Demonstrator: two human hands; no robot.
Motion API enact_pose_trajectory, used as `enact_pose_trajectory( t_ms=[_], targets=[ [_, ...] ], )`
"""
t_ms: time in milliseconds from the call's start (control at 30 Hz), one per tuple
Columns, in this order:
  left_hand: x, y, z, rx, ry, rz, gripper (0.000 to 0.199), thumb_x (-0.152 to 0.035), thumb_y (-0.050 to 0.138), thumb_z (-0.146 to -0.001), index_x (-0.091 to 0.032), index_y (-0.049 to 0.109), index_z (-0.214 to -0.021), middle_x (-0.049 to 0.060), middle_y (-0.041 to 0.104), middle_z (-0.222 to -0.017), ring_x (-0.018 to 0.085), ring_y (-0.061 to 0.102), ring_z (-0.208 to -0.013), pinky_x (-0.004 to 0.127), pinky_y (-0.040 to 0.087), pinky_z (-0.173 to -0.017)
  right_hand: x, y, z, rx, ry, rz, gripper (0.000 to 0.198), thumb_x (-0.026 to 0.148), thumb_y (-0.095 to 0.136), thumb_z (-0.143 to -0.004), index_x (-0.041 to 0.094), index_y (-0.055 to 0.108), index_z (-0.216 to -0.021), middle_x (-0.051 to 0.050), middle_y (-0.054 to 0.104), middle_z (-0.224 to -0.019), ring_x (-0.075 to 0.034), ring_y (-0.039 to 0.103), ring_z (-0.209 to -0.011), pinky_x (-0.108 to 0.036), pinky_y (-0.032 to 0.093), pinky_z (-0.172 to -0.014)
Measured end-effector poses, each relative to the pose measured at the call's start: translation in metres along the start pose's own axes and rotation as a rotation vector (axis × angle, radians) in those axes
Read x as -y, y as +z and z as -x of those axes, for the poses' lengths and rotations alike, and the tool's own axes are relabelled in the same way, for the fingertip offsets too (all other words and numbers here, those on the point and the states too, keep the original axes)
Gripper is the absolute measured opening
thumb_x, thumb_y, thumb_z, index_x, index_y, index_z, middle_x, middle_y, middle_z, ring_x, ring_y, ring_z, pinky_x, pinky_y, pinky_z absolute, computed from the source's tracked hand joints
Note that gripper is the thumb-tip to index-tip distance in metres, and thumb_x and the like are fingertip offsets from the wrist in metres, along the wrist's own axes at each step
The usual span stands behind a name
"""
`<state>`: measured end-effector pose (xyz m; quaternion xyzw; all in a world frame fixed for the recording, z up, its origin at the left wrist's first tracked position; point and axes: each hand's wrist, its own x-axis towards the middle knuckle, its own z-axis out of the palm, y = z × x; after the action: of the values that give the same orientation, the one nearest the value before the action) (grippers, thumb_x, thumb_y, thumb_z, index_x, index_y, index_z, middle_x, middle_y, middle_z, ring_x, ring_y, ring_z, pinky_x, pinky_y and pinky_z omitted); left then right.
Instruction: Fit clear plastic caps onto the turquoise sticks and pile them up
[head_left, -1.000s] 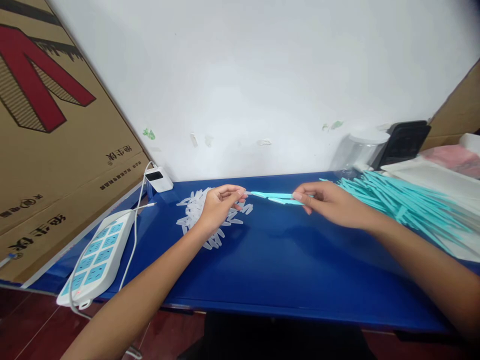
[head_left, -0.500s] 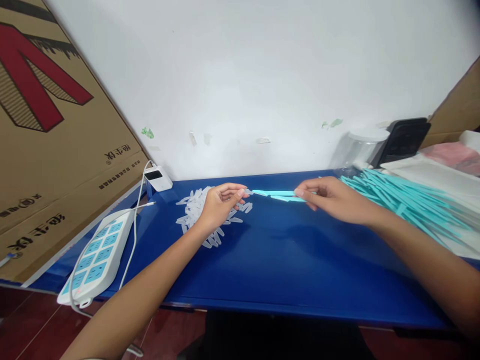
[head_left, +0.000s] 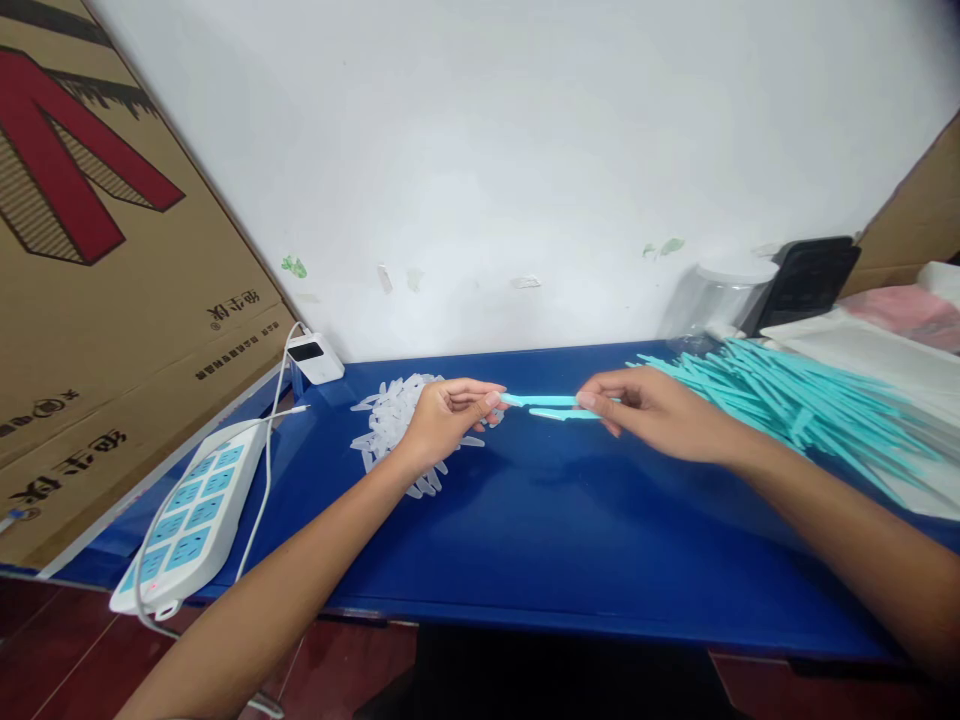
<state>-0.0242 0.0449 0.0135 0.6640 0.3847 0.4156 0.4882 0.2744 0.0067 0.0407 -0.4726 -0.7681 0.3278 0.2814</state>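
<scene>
My right hand [head_left: 637,405] is closed on two slim teal eyebrow razors. The upper teal razor [head_left: 551,400] reaches across to my left hand, and the lower razor [head_left: 562,413] points left with its tip free. My left hand [head_left: 457,415] pinches at the upper razor's blade end, where a small clear cap seems to sit, mostly hidden by the fingertips. Behind and under the left hand lies a pile of clear plastic caps [head_left: 390,415]. Right of the right hand, many loose teal razors [head_left: 810,400] are heaped.
A blue table [head_left: 570,540] runs along a white wall. On the left stand a cardboard box [head_left: 150,300], a white power strip [head_left: 199,515] with cables, and a small white device [head_left: 316,358]. At the back right are a clear jar [head_left: 724,300] and a black object [head_left: 810,280].
The cap in my left hand and the upper razor's tip have come together; before, the cap showed just at the tip. My right hand has shifted slightly left and down.
</scene>
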Motion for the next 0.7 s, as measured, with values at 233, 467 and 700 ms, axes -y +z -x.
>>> enact_pose_trajectory(
  t_ms=[233, 467, 700],
  targets=[
    [-0.002, 0.002, 0.002, 0.033, 0.001, -0.039, 0.039, -0.050, 0.078, -0.090, -0.017, 0.082, -0.111, 0.012, 0.082, -0.098, 0.023, 0.078, -0.079, 0.030, 0.058, -0.062, 0.004, 0.004, 0.001, 0.001, -0.009, -0.020, 0.043, 0.061, 0.058, -0.099, 0.024, 0.068, -0.079, 0.001, 0.062, -0.065, -0.015, 0.048, -0.056, -0.030, 0.036, -0.054],
    [-0.005, -0.021, -0.007, -0.109, 0.226, -0.625, 0.031, -0.048, 0.071, -0.095, -0.022, 0.076, -0.111, 0.006, 0.077, -0.092, 0.021, 0.069, -0.081, 0.034, 0.053, -0.073, -0.003, -0.001, -0.002, -0.107, 0.019, 0.041, 0.045, 0.066, 0.055, -0.099, 0.024, 0.067, -0.087, 0.000, 0.063, -0.064, -0.017, 0.053, -0.058, -0.030, 0.038, -0.055],
    [0.015, -0.013, -0.004, 0.127, 0.328, -0.876, 0.035, -0.050, 0.069, -0.097, -0.024, 0.078, -0.118, 0.009, 0.071, -0.110, 0.027, 0.060, -0.104, 0.042, 0.050, -0.092, -0.008, -0.001, -0.005, -0.217, 0.028, 0.111, 0.043, 0.062, 0.050, -0.102, 0.023, 0.061, -0.086, 0.000, 0.065, -0.067, -0.016, 0.052, -0.056, -0.030, 0.038, -0.055]
  ],
)
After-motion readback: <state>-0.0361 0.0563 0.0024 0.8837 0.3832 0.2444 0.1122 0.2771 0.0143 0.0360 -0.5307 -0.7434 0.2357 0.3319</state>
